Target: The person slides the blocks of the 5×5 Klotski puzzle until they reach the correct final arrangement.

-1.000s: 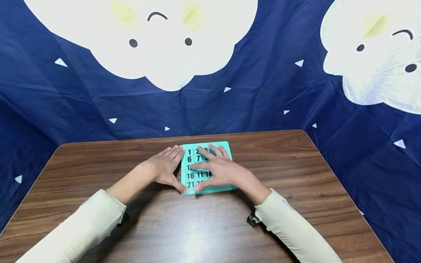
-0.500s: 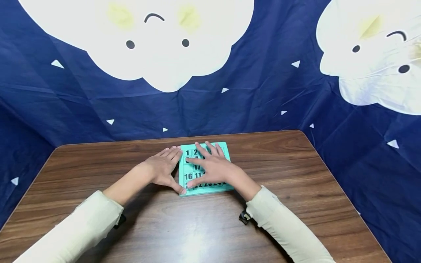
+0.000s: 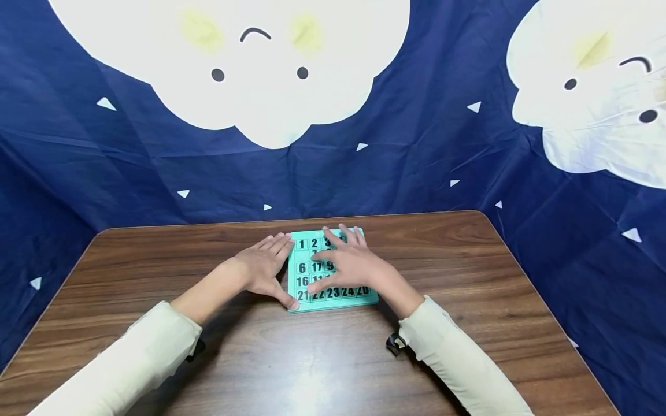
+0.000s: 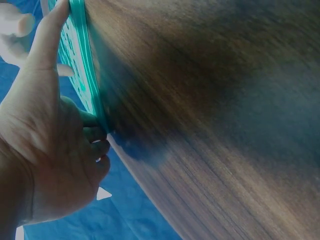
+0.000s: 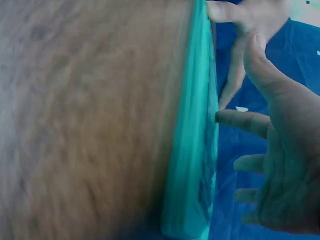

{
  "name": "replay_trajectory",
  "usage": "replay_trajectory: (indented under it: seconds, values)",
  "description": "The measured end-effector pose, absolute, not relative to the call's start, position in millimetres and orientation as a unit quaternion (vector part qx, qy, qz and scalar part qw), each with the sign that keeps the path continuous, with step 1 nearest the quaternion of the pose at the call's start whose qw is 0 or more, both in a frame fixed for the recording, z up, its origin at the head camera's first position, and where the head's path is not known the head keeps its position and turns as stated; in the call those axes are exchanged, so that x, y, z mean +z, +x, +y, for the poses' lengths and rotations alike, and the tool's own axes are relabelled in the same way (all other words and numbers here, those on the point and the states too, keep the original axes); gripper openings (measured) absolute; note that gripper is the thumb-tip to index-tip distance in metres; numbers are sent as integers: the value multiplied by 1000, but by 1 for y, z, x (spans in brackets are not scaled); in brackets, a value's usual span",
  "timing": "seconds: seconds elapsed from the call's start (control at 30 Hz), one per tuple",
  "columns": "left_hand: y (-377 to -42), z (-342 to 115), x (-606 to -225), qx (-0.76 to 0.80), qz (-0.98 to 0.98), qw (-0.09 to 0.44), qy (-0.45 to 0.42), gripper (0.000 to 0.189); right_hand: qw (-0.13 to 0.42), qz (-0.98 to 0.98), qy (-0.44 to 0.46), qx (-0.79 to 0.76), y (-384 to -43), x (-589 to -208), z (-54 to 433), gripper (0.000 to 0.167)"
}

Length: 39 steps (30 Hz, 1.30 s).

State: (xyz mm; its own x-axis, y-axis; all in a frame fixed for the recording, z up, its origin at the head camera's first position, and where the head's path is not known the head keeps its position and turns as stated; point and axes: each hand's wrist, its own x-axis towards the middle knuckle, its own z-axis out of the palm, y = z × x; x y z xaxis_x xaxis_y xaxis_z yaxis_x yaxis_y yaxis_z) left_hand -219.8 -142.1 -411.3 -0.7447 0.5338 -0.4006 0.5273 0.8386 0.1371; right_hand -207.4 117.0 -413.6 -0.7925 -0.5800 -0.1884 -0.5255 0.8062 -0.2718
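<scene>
In the head view a teal number slide puzzle (image 3: 333, 293) lies flat near the table's far edge. My left hand (image 3: 260, 268) steadies its left side, thumb at the near corner and fingers at the far one. Over the board spreads my right hand (image 3: 359, 268), its index fingertip on the 7 in the second row and its thumb low over the board. The 6 tile (image 3: 303, 268) sits first in the third row, below a bare slot. Tiles at the upper right are hidden by this hand. In the right wrist view, one fingertip meets the puzzle (image 5: 192, 150).
The brown wood-grain table (image 3: 244, 358) extends to both sides and toward me. Behind it hangs a dark blue curtain (image 3: 322, 179) with white clouds and small white triangles. A black wrist strap (image 3: 395, 343) shows under the right sleeve.
A number 17 tile has shifted from the first to the second column in row three. The 6 tile has slid down one row. My right fingers moved left, then back right; my left hand stayed.
</scene>
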Motion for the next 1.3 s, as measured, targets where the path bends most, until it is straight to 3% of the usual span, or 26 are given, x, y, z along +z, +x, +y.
replay_trajectory:
  seconds: [0.17, 0.4, 0.63, 0.87, 1.1, 1.3]
  values:
    - [-221, -143, -412, 2, 934, 222, 280, 158, 162, 927, -317, -117, -212, -416, 116, 89]
    - [-218, -144, -411, 11, 935, 214, 282, 160, 129, 944, -282, -111, -213, -410, 143, 73]
    - [-218, -144, -411, 6, 935, 217, 279, 159, 148, 929, -312, -132, -214, -414, 134, 77]
    - [-220, -141, -412, 9, 936, 206, 286, 160, 135, 931, -305, -149, -207, -405, 159, 61]
    - [-219, -142, -412, 17, 937, 205, 280, 160, 121, 940, -288, -137, -216, -412, 164, 73]
    - [-219, -142, -413, 16, 936, 202, 287, 160, 119, 937, -290, -155, -205, -409, 183, 58]
